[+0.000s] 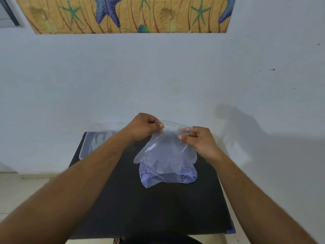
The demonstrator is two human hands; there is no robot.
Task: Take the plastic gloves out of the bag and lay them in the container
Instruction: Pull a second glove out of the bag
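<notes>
A clear plastic glove hangs fingers-down above the table, held up by its cuff. My left hand pinches the cuff's left side and my right hand pinches its right side. Directly below and behind the glove, a bluish see-through plastic bag with more gloves inside rests on the black table. A clear plastic container sits at the table's far left corner, partly hidden by my left forearm, with at least one glove lying in it.
The small black table stands against a pale wall. Light floor tiles show on both sides of it. A starfish-patterned panel hangs high on the wall.
</notes>
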